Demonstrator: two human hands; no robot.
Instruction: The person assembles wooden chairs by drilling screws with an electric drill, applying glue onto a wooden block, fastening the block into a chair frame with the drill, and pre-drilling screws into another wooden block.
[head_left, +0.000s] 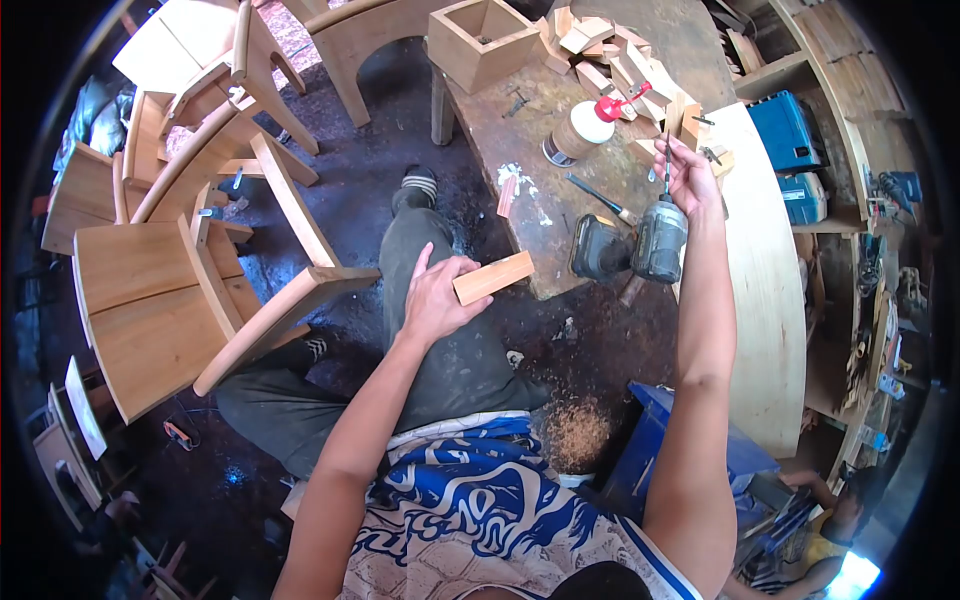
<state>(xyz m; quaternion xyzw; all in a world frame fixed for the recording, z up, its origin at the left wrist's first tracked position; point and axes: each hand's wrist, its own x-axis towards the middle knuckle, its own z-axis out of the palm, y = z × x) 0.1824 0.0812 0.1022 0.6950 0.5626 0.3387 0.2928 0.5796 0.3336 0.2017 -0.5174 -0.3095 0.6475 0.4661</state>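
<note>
My left hand (440,295) is closed around a short wooden block (494,277) above my knee. On the right, my right hand (688,178) has its fingers at the long bit of a black cordless drill (658,240), which stands at the workbench's edge with its battery to the left. Whether the fingers grip the bit or something small beside it is hard to tell. A glue bottle (580,133) with a red cap stands on the workbench (500,130), and a chisel-like tool (602,198) lies between it and the drill.
Wooden offcuts (600,50) are piled at the back beside an open wooden box (482,42). Wooden chairs (160,300) stand at the left. A curved pale board (765,300) lies right of my arm. Sawdust (577,433) covers some floor. Another person (835,530) is at lower right.
</note>
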